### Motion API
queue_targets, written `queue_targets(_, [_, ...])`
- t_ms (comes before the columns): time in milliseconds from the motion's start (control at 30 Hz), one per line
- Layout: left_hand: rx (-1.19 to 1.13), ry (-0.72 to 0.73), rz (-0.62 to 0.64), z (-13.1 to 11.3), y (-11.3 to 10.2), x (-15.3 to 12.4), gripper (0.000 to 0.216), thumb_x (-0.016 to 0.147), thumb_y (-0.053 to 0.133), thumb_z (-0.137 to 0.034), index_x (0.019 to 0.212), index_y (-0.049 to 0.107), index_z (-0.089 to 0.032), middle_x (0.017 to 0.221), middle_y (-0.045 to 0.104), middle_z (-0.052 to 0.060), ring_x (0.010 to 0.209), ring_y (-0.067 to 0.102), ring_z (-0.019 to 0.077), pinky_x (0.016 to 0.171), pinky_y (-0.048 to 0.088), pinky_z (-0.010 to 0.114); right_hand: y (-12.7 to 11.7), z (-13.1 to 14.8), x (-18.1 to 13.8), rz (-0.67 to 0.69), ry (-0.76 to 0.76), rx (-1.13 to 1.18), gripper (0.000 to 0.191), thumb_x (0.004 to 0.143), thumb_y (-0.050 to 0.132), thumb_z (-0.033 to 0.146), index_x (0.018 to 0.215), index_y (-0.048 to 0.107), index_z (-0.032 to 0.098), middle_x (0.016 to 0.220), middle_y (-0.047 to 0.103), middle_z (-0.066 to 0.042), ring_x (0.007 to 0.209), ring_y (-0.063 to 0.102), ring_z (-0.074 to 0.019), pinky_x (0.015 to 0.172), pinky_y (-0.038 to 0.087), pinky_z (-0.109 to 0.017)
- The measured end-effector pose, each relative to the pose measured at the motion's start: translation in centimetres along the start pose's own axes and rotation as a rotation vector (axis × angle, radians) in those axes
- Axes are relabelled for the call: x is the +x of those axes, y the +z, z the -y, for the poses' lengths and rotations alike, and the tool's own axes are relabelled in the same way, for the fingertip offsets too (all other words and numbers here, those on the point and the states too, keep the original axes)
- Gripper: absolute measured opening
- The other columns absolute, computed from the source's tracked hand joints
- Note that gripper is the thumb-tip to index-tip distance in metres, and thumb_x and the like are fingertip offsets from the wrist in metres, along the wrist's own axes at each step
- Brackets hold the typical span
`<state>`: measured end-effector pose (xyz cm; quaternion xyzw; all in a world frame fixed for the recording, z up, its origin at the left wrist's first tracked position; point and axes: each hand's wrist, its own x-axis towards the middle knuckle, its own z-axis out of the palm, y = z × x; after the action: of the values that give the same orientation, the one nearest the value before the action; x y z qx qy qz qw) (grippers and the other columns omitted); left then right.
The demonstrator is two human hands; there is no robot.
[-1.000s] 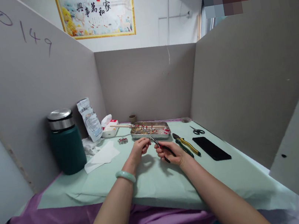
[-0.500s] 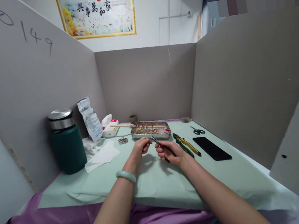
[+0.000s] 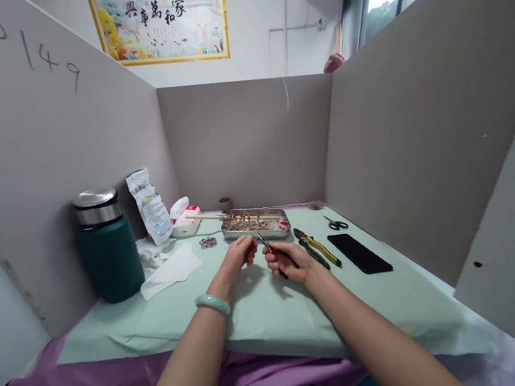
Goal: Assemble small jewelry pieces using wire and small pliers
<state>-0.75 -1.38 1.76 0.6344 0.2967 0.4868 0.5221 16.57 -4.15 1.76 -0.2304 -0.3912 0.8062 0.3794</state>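
Observation:
My right hand (image 3: 291, 259) is wrapped round small black-handled pliers (image 3: 283, 256), whose metal tips point up and left. Just left of those tips, my left hand (image 3: 239, 255) is closed with its fingertips pinched together; whatever sits in the pinch is too small to make out. A narrow gap separates the two hands. Directly behind them lies a metal tray (image 3: 263, 234) holding red beads and small gold and silver pieces. A little pile of red and silver beadwork (image 3: 207, 243) rests on the cloth to the left of my left hand.
Yellow-and-green pliers (image 3: 323, 250), black scissors (image 3: 337, 225) and a black phone (image 3: 359, 253) lie to the right. At left are a green flask (image 3: 109, 254), white paper (image 3: 172, 270), a pouch (image 3: 150, 206) and a tissue pack (image 3: 186, 219). Partitions (image 3: 252, 142) enclose the table; another person's hand (image 3: 333, 63) tops one.
The whole view has shifted slightly. My hands stay close together in nearly the same pose, with the pliers still in my right hand. A person's hand now shows above the back right partition corner.

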Motion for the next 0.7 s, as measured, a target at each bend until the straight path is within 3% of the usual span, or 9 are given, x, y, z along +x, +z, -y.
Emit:
queue_targets(267, [-0.057,-0.004,0.005,0.30,-0.14,0.21,0.035,0.077,0.051,-0.050,0.068,0.051,-0.016,0.056,0.045,-0.002,0.044,0.037,0.0070,0.042,0.027,0.021,-0.25,-0.01,0.14,0.010,-0.011,-0.023,0.017,0.086,0.050,0.028,0.086,0.056,0.012,0.061,0.053,0.001,0.049,0.050,-0.0095,0.048,0.042,-0.023])
queue_targets(500, [-0.155,-0.096,0.005,0.20,-0.19,0.24,0.043,0.077,0.046,-0.056,0.073,0.056,-0.015,0.063,0.051,0.000,0.045,0.040,0.0068,0.042,0.030,0.021,-0.13,-0.09,0.12,-0.015,-0.030,-0.045,0.016,0.085,0.052,0.029,0.086,0.056,0.013,0.062,0.054,0.000,0.049,0.050,-0.0095,0.047,0.041,-0.023])
queue_targets(700, [-0.188,-0.087,-0.026,0.34,-0.53,0.29,0.034,0.075,0.053,-0.050,0.074,0.052,-0.015,0.064,0.053,0.000,0.042,0.041,0.0058,0.039,0.029,0.020,-0.23,-0.10,0.02,0.026,-0.008,-0.072,0.018,0.084,0.052,0.030,0.087,0.056,0.012,0.061,0.052,0.001,0.048,0.049,-0.0099,0.046,0.041,-0.024])
